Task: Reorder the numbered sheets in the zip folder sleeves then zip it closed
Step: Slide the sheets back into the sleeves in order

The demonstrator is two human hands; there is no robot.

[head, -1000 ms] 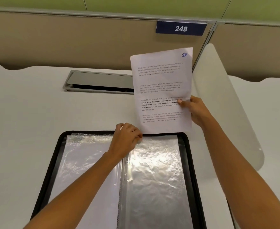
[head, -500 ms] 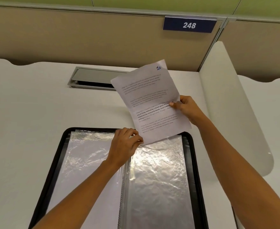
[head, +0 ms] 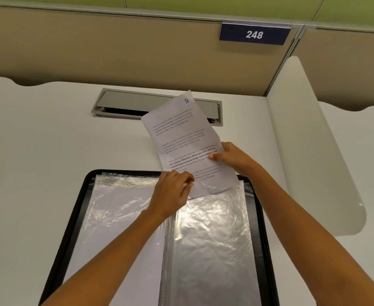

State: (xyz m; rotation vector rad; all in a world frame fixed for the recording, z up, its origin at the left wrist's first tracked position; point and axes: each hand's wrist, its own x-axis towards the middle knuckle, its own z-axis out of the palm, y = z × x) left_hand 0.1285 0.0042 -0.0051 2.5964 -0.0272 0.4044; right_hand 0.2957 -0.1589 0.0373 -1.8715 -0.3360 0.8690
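A black zip folder (head: 75,208) lies open on the white desk, its clear plastic sleeves spread to both sides. My right hand (head: 232,159) grips the right edge of a printed sheet (head: 181,138) with a blue handwritten "10" at its top corner. The sheet is tilted left, and its lower edge sits at the top opening of the right sleeve (head: 217,239). My left hand (head: 172,193) pinches the top edge of that sleeve beside the sheet's lower left corner. The left sleeve (head: 119,208) shows a white page inside.
A grey cable hatch (head: 133,104) is set into the desk behind the folder. A white curved divider panel (head: 309,151) stands on the right. A beige partition with a "248" sign (head: 254,34) closes off the back.
The sheet has come down from upright and tilted left, so its lower edge now meets the right sleeve's opening. My left hand stayed at the sleeve's top edge.
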